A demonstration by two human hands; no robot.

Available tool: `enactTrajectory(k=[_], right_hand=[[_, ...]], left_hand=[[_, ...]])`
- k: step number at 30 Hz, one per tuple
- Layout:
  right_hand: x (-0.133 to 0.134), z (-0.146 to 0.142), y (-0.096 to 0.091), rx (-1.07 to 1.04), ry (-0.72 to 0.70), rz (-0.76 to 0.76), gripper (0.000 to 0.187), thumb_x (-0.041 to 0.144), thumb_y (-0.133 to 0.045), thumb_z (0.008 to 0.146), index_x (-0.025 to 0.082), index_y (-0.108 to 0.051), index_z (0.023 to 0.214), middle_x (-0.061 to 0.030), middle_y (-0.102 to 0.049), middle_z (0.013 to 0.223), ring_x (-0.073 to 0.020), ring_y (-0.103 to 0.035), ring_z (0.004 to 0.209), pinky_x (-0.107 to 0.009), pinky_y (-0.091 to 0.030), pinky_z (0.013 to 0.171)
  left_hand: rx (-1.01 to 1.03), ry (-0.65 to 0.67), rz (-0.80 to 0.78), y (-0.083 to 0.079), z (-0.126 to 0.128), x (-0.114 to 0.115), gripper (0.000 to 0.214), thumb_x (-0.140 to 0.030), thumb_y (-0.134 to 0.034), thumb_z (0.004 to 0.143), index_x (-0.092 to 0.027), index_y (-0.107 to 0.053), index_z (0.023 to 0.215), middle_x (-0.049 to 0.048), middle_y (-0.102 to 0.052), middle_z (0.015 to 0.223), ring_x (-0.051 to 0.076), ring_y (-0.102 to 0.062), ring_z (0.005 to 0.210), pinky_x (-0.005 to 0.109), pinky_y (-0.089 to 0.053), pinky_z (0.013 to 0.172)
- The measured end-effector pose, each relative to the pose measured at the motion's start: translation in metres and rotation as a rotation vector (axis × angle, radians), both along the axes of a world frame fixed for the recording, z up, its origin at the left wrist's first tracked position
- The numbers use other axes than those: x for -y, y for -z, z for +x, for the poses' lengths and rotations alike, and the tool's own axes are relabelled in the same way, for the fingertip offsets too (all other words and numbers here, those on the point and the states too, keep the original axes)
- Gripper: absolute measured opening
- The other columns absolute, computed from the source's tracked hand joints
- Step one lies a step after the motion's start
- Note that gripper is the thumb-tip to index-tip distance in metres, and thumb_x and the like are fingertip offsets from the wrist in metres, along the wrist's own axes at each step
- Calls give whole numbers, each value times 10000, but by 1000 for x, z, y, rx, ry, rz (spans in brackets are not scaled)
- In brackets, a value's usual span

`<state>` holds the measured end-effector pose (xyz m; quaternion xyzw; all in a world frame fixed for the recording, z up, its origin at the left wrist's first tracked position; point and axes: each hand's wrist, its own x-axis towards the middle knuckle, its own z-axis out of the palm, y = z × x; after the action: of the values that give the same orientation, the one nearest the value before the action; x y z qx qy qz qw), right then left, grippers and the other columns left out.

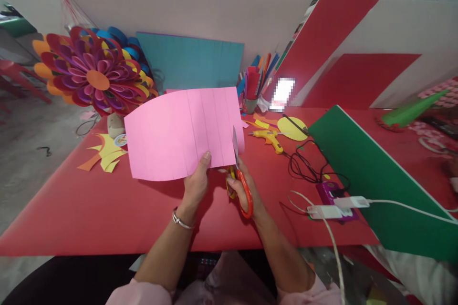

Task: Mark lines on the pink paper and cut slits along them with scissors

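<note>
A large sheet of pink paper (168,138) is held up over the table, with several straight lines running across its right part. My left hand (198,178) pinches its lower edge, thumb on the near face. In my right hand (246,186) is a pair of scissors (246,200) with orange-red and yellow handles. The scissor blades point upward at the right end of the sheet, where a narrow strip of it curls beyond the blade. How far the cut runs I cannot tell.
On the red table (153,219) lie yellow paper scraps (109,152), a yellow glue gun (268,139), a yellow paper oval (292,128) and a purple power strip (329,193) with cables. A green board (379,181) leans at right. A paper flower (97,78) stands at left.
</note>
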<state>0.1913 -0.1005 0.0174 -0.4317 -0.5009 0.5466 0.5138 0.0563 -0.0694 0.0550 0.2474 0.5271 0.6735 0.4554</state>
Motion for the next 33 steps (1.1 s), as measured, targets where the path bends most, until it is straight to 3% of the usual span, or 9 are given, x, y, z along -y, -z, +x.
enactTrajectory(k=[7, 12, 18, 23, 33], right_hand=[[1, 3, -7, 46, 1, -17, 243, 358, -597, 937, 246, -661, 1143, 66, -513, 635, -110, -484, 497, -228, -440, 475], [2, 4, -14, 58, 19, -8, 267, 429, -630, 932, 238, -654, 1117, 56, -534, 661, -117, -497, 510, -238, -435, 474], [2, 3, -13, 41, 16, 15, 169, 404, -617, 930, 242, -605, 975, 64, -521, 622, -117, -487, 498, -240, -421, 482], [2, 2, -15, 35, 18, 4, 178, 410, -624, 922, 240, -591, 964, 64, -515, 622, -115, -487, 506, -233, -426, 483], [2, 2, -16, 38, 30, -5, 165, 384, -620, 930, 243, -546, 886, 63, -498, 629, -109, -485, 503, -227, -427, 474]], left_hand=[[-38, 14, -8, 3, -1, 2, 440, -364, -880, 792, -171, -773, 1172, 102, -739, 1341, 281, -665, 1304, 457, -443, 1227], [-54, 36, -21, 2, -1, 4, 368, -353, -866, 810, -209, -781, 1138, 67, -745, 1338, 256, -670, 1298, 421, -456, 1216], [-43, 47, 18, 2, 0, 3, 397, -355, -863, 810, -219, -775, 1172, 66, -744, 1336, 256, -665, 1301, 420, -447, 1222], [-15, 43, 122, 6, 2, 0, 414, -352, -858, 811, -247, -768, 1202, 68, -737, 1338, 262, -668, 1293, 442, -459, 1212], [-77, 21, 72, 1, 3, 3, 353, -346, -851, 823, -243, -784, 1153, 66, -758, 1300, 267, -681, 1277, 432, -474, 1197]])
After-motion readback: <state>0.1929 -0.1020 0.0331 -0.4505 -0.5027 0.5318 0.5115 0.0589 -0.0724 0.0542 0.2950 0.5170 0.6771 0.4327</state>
